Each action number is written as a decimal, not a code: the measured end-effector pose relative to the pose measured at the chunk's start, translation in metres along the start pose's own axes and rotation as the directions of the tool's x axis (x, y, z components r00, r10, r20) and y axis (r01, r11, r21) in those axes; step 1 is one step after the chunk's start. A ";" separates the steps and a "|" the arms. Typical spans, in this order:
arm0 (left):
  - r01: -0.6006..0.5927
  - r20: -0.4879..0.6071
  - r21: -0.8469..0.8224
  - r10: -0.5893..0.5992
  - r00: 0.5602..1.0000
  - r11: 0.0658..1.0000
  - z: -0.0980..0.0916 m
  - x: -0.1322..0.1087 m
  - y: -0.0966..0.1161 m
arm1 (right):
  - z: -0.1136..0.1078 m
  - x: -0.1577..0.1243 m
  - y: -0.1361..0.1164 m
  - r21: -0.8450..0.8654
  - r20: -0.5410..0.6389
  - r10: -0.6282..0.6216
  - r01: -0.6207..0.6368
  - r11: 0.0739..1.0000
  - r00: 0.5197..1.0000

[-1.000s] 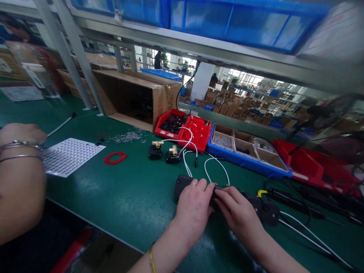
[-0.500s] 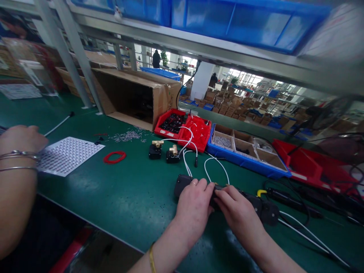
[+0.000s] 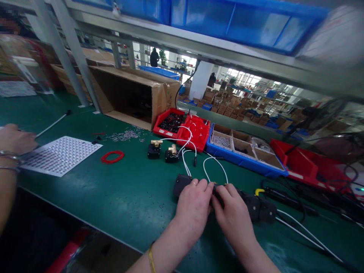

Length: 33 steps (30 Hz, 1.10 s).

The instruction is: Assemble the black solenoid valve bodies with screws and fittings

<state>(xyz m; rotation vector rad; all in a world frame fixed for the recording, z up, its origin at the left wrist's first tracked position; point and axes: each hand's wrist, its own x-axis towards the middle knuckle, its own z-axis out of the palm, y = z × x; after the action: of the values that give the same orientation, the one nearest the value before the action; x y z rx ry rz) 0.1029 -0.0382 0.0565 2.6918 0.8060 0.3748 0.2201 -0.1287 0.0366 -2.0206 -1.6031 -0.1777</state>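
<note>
My left hand [image 3: 194,206] and my right hand [image 3: 231,212] meet over a long black device [image 3: 257,206] lying on the green mat. Fingers of both hands curl around its middle part, which they hide. A black block [image 3: 179,182] at the device's left end shows beside my left hand. White wires [image 3: 216,165] loop from under my fingers toward the bins. Two black parts with brass fittings [image 3: 162,151] stand just beyond.
Red bins [image 3: 184,127] and a blue divided tray [image 3: 241,149] sit behind. A cardboard box [image 3: 133,94] lies open at the back. A red ring [image 3: 113,156], loose pins [image 3: 125,135] and a perforated sheet [image 3: 58,154] lie to the left, where another person's arm [image 3: 10,151] rests.
My right hand has slid a little left, closer to my left hand. The other person's arm at the left has drawn back toward the frame edge.
</note>
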 end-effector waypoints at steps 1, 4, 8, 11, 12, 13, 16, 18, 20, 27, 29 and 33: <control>-0.006 0.002 0.001 0.006 1.000 1.000 0.001 0.001 0.000 | 0.001 0.001 -0.002 0.008 -0.004 0.020 -0.020 1.000 1.000; -0.009 0.021 -0.008 0.009 1.000 1.000 0.002 0.001 0.000 | 0.002 0.000 -0.004 -0.004 -0.018 0.049 -0.050 0.999 0.999; 0.043 -0.017 -0.175 -0.047 0.999 0.984 -0.001 -0.011 -0.007 | -0.010 -0.006 -0.001 -0.019 -0.023 0.102 -0.102 0.995 0.995; 0.177 -0.059 -0.618 -0.270 0.961 0.766 -0.007 -0.032 -0.011 | -0.026 -0.013 -0.004 0.024 -0.082 0.093 -0.092 0.996 0.992; 0.237 0.013 -0.793 -0.373 0.928 0.561 -0.009 -0.040 -0.011 | -0.031 -0.016 -0.007 0.060 -0.080 0.053 -0.048 0.997 0.995; 0.283 0.140 -0.918 -0.440 0.887 0.278 -0.009 -0.048 -0.010 | -0.035 -0.019 -0.011 0.107 -0.059 -0.005 0.012 0.994 0.998; 0.255 0.506 -0.782 -0.341 0.792 -0.568 -0.008 -0.063 -0.007 | -0.038 -0.024 -0.027 0.259 0.067 -0.178 0.155 0.953 0.982; 0.194 0.575 -0.563 -0.212 0.790 -0.804 -0.005 -0.066 -0.004 | -0.033 -0.024 -0.036 0.325 0.163 -0.203 0.142 0.935 0.966; 0.168 0.565 -0.463 -0.144 0.812 -0.870 -0.003 -0.065 -0.002 | -0.027 -0.024 -0.039 0.356 0.261 -0.176 0.075 0.932 0.949; 0.183 0.482 -0.477 -0.082 0.872 -0.859 -0.007 -0.062 -0.005 | -0.018 -0.019 -0.028 0.383 0.309 -0.097 -0.031 0.923 0.946; 0.178 0.468 -0.492 -0.086 0.880 -0.852 -0.008 -0.063 -0.006 | -0.020 -0.018 -0.026 0.408 0.283 -0.118 -0.008 0.913 0.952; 0.170 0.437 -0.588 -0.134 0.889 -0.791 -0.010 -0.067 -0.006 | -0.025 -0.015 -0.027 0.437 0.215 -0.140 0.033 0.899 0.967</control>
<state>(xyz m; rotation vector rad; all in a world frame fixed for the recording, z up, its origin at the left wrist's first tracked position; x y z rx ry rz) 0.0421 -0.0692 0.0527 0.2004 0.3875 0.5189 0.1968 -0.1503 0.0605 -1.6729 -1.6995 0.3777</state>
